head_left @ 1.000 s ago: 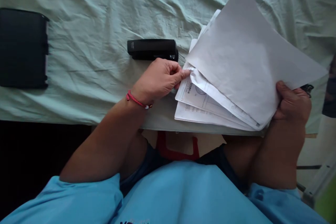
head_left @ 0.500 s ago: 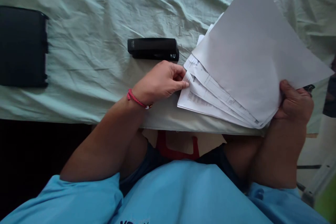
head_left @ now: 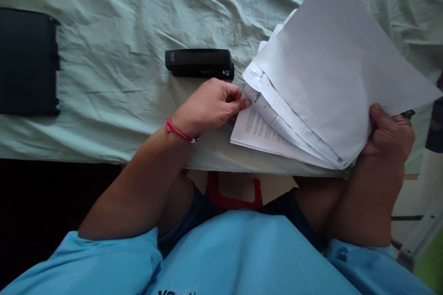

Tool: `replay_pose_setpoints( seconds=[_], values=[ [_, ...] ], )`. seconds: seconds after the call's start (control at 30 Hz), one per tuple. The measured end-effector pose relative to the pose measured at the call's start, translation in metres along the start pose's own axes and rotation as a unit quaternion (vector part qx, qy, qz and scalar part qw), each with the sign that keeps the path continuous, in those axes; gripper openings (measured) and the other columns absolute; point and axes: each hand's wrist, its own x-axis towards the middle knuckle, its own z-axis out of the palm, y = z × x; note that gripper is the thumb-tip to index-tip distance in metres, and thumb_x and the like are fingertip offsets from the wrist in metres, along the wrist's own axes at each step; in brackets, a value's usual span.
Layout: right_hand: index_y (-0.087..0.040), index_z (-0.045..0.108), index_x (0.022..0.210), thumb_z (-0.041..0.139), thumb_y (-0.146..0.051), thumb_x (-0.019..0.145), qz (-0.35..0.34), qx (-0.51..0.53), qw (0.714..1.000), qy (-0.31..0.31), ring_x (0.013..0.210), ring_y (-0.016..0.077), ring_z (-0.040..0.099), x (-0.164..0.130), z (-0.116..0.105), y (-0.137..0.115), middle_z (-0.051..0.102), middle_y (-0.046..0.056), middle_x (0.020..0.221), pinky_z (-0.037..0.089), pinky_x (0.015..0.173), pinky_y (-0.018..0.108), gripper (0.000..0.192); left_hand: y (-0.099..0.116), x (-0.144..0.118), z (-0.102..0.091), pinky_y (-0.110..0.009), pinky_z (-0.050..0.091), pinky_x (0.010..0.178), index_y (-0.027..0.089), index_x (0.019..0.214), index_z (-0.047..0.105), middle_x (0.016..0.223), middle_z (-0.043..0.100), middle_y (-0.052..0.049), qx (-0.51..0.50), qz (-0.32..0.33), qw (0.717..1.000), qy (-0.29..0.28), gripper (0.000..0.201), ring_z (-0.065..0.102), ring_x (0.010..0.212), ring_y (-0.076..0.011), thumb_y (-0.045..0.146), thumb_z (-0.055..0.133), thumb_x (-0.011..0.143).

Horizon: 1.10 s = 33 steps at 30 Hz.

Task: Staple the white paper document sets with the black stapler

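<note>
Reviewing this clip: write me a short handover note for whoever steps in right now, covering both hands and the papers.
Left hand: fingertips pinch the corner of one printed sheet in the fanned stack of papers.
Right hand: grips the stack's right edge, holding the blank top sheet lifted.
The stack's lower sheets rest on the green cloth at the table's near edge; the black stapler lies just beyond the left hand, untouched.
Done: sheets fanned apart.
Left: nothing stapled yet.
</note>
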Motion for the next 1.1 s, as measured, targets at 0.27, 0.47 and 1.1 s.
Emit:
replay_pose_setpoints(
  seconds=[0.27, 0.47, 1.1],
  values=[
    [-0.015, 0.080, 0.091, 0.088, -0.027, 0.062, -0.004, -0.004, 1.000, 0.008, 0.091, 0.0152, 0.074, 0.001, -0.001, 0.001, 0.077, 0.003, 0.098, 0.068, 0.102, 0.034, 0.032, -0.002, 0.003, -0.002, -0.027, 0.054, 0.070, 0.020, 0.090, 0.071, 0.083, 0.074, -0.001, -0.087, 0.009, 0.994, -0.064, 0.028, 0.071, 0.081, -0.0203, 0.016, 0.082, 0.065],
    [-0.014, 0.078, 0.090, 0.085, -0.026, 0.066, -0.010, -0.004, 1.000, 0.002, 0.094, 0.0160, 0.074, 0.001, 0.000, 0.001, 0.076, 0.004, 0.100, 0.066, 0.106, 0.037, 0.027, -0.002, 0.003, -0.002, -0.025, 0.044, 0.064, 0.018, 0.074, 0.072, 0.074, 0.072, -0.002, -0.001, 0.006, 1.000, -0.010, 0.005, 0.064, 0.072, -0.0171, 0.019, 0.076, 0.070],
    [-0.013, 0.078, 0.092, 0.084, -0.021, 0.067, 0.001, 0.000, 1.000, 0.001, 0.093, 0.0163, 0.074, -0.001, 0.000, 0.000, 0.076, 0.005, 0.100, 0.066, 0.104, 0.038, 0.028, 0.008, 0.000, 0.001, -0.027, 0.040, 0.059, 0.018, 0.080, 0.071, 0.064, 0.065, 0.000, -0.030, -0.052, 0.998, 0.008, 0.010, 0.058, 0.053, -0.0133, 0.015, 0.065, 0.088]
  ],
)
